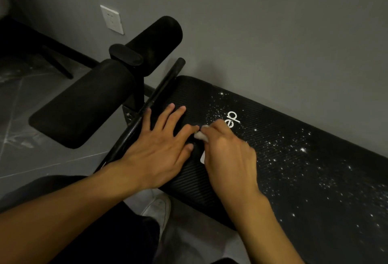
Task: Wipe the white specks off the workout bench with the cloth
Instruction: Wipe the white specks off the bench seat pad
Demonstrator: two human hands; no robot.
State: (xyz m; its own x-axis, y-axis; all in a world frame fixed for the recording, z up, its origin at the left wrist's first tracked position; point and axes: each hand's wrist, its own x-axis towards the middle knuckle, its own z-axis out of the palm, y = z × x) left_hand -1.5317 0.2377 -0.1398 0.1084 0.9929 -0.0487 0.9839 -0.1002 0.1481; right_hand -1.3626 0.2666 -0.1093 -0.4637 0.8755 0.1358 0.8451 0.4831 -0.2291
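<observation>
Mostly hidden, cloth [198, 135] sits under right hand [228, 154], beside left hand [159, 144].

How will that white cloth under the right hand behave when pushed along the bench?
Probably floppy: the cloth bunches and pokes out beside the right hand in two spots. Likely light, since that hand alone grips it. It may drag rather than glide, because the workout bench pad looks ribbed.

- bench [289, 192]: black ribbed pad, lies flat.
- specks [302, 149]: white, scattered over the middle and right of the bench.
- cloth [198, 136]: white, bunched, on the bench, mostly hidden.
</observation>
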